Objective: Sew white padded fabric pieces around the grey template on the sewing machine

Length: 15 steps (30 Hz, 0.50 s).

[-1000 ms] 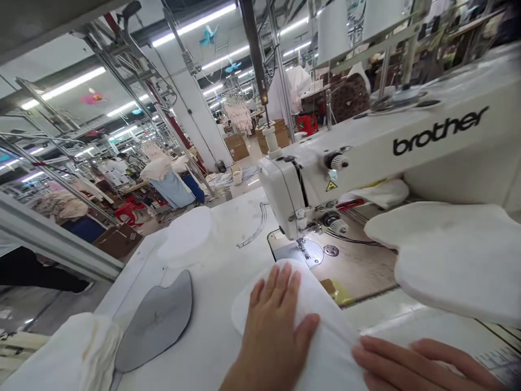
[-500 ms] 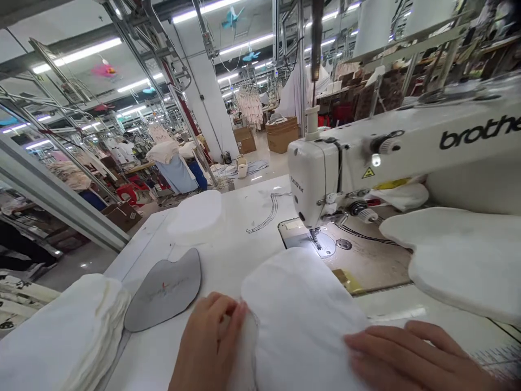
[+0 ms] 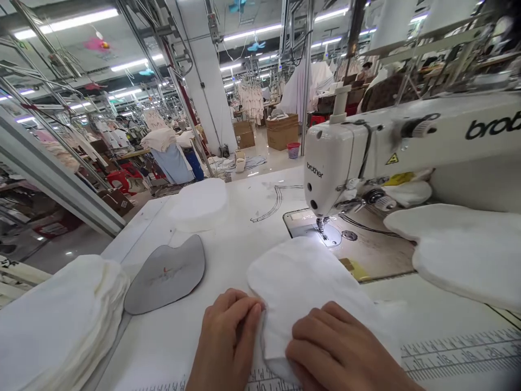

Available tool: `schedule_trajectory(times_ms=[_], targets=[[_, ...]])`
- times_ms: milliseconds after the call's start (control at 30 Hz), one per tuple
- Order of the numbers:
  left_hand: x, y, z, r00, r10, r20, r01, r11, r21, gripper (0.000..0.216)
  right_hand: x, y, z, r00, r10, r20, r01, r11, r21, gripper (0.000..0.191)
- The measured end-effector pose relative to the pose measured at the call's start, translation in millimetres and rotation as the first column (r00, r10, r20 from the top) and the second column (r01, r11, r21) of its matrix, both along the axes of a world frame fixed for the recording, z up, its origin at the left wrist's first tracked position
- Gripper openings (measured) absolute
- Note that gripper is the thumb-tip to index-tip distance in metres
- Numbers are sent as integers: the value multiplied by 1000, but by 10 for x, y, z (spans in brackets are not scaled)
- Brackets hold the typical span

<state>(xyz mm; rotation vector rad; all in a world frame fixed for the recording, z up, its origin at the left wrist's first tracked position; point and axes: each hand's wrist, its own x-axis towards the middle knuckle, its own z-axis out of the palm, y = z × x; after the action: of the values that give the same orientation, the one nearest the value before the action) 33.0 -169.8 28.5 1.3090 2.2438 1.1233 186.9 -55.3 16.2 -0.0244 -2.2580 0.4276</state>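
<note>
Lying on the white table (image 3: pixel 228 260) before the sewing machine (image 3: pixel 334 163), the white fabric piece (image 3: pixel 305 277) points its rounded end away from the person, toward the presser foot (image 3: pixel 321 231); its long axis runs near to far, leaning left. The left hand (image 3: pixel 230 331) pinches its left edge between thumb and fingertips; the right hand (image 3: pixel 337 342) curls over its near part, grip not discernible. Relative to half a second earlier, the right hand lies closer to the left one. Farther left: grey panel (image 3: pixel 166 277) and stack of white pieces (image 3: pixel 65 320).

The cloth (image 3: pixel 309 277) is placed before the machine (image 3: pixel 331 163). At left, the template (image 3: pixel 169 277) is placed between cloth and stack (image 3: pixel 52 320).
</note>
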Motion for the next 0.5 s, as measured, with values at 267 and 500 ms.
schedule_trajectory(times_ms=[267,500], targets=[[8,-24,-51,1000,16,-9,-15,998,56,33,-61,-52,-65,999,-16,35,13,995,101,29],[79,-38,-127,952,119,-283,-139,989,-50,30,-68,-63,-151,999,-23,28,18,988,156,27]])
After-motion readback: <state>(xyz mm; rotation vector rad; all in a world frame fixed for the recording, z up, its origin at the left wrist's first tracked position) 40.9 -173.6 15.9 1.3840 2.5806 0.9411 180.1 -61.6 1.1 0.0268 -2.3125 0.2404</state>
